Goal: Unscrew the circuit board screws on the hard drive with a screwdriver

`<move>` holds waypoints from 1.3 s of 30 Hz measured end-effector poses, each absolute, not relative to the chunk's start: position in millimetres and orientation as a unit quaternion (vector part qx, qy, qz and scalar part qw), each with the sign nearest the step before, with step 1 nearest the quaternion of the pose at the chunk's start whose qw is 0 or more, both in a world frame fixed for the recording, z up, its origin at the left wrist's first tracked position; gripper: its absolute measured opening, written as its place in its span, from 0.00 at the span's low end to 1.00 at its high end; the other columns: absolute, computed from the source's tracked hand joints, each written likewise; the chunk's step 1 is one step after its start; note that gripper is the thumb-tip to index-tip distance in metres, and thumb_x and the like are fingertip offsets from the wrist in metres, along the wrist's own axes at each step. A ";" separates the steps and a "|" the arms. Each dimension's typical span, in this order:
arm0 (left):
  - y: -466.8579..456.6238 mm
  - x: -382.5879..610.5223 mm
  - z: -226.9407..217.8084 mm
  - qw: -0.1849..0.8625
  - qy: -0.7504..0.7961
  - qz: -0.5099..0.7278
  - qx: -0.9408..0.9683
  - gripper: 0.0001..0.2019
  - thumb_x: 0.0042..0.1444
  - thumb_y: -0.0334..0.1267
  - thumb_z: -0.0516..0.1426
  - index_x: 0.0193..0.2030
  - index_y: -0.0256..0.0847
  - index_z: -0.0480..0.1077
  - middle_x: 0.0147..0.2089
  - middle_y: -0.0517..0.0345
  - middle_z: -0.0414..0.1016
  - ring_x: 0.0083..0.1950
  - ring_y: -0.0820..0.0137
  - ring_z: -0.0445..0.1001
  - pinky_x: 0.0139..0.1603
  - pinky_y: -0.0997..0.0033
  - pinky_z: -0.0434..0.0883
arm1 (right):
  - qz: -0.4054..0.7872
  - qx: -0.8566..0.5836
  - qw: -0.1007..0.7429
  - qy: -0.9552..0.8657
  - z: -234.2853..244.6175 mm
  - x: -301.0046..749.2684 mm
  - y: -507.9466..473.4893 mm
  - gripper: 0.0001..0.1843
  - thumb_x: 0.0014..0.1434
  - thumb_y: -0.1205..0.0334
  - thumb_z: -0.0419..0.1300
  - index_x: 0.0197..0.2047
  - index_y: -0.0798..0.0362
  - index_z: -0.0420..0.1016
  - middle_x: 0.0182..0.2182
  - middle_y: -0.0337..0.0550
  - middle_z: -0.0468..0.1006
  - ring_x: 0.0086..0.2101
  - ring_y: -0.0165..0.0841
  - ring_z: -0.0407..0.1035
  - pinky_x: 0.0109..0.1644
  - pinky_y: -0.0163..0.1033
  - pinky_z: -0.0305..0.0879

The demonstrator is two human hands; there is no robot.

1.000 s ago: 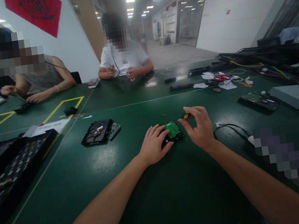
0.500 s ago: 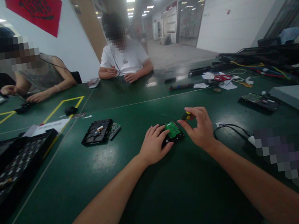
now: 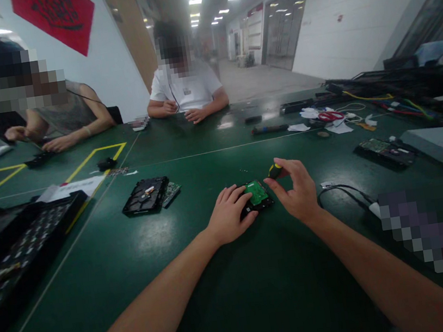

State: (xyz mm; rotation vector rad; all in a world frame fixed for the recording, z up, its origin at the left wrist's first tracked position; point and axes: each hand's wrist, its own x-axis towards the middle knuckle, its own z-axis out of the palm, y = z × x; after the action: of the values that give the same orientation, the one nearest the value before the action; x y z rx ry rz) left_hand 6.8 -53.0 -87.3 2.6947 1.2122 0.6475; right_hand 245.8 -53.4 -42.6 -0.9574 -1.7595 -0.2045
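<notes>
Apparently screw work: hard drive [image 3: 257,193] being worked with screwdriver [image 3: 275,170].
Drive is laid green side up on the table [image 3: 223,297], held down by left hand [image 3: 229,217], fingers spread across it, thumb at near edge. Driver handle is pinched in right hand [image 3: 297,191], thumb and fingers closed; tip contact can't be told. Drive held steady and tip well seated seem called for. Second drive [image 3: 143,196] is set well left, circuit board [image 3: 171,194] beside it.
</notes>
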 end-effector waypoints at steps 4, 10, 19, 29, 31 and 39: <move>-53.9 6.8 -85.5 0.057 0.401 0.213 0.889 0.28 0.70 0.56 0.56 0.70 0.45 0.67 0.74 0.47 0.65 0.78 0.47 0.58 0.78 0.36 0.56 | -0.093 -0.411 0.540 -0.729 -41.1 247.1 -53.1 0.27 0.67 0.59 0.68 0.67 0.42 0.70 0.48 0.47 0.78 0.41 0.41 0.76 0.49 0.52 0.78; -54.2 7.0 -84.8 0.058 0.400 0.215 0.889 0.28 0.70 0.56 0.56 0.70 0.43 0.68 0.74 0.46 0.66 0.78 0.46 0.58 0.78 0.36 0.55 | -0.014 -0.410 0.536 -0.738 -51.5 246.6 -50.3 0.32 0.73 0.63 0.58 0.76 0.41 0.58 0.58 0.50 0.78 0.49 0.42 0.79 0.56 0.54 0.78; -53.2 6.6 -86.2 0.065 0.399 0.213 0.889 0.29 0.69 0.56 0.56 0.71 0.45 0.67 0.75 0.46 0.65 0.78 0.46 0.57 0.78 0.35 0.55 | -0.086 -0.407 0.562 -0.715 -47.0 248.0 -50.5 0.29 0.63 0.58 0.72 0.64 0.44 0.69 0.48 0.48 0.75 0.42 0.41 0.74 0.44 0.49 0.79; -52.0 6.7 -89.8 0.059 0.397 0.223 0.888 0.28 0.68 0.55 0.58 0.70 0.46 0.68 0.74 0.47 0.66 0.77 0.47 0.58 0.77 0.35 0.56 | -0.036 -0.397 0.537 -0.743 -44.2 244.7 -52.9 0.29 0.72 0.66 0.59 0.73 0.42 0.62 0.58 0.50 0.76 0.49 0.41 0.78 0.54 0.53 0.78; -52.3 6.8 -89.9 0.058 0.398 0.222 0.888 0.28 0.69 0.55 0.57 0.70 0.45 0.68 0.74 0.47 0.66 0.78 0.47 0.58 0.77 0.35 0.56 | -0.073 -0.403 0.541 -0.734 -42.4 245.3 -52.8 0.28 0.69 0.64 0.63 0.70 0.43 0.66 0.54 0.50 0.76 0.48 0.42 0.75 0.50 0.52 0.78; -53.6 6.5 -87.5 0.058 0.401 0.215 0.889 0.28 0.69 0.55 0.56 0.71 0.44 0.67 0.74 0.46 0.65 0.78 0.46 0.57 0.78 0.36 0.56 | -0.115 -0.402 0.540 -0.731 -37.0 245.1 -55.5 0.28 0.68 0.65 0.64 0.69 0.43 0.69 0.49 0.49 0.75 0.46 0.41 0.74 0.50 0.52 0.77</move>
State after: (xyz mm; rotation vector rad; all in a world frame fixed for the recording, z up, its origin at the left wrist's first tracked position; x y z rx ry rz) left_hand 6.5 -53.6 -87.5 2.6932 1.2149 0.6506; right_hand 245.1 -55.5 -37.0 -0.9561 -1.7371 -0.2745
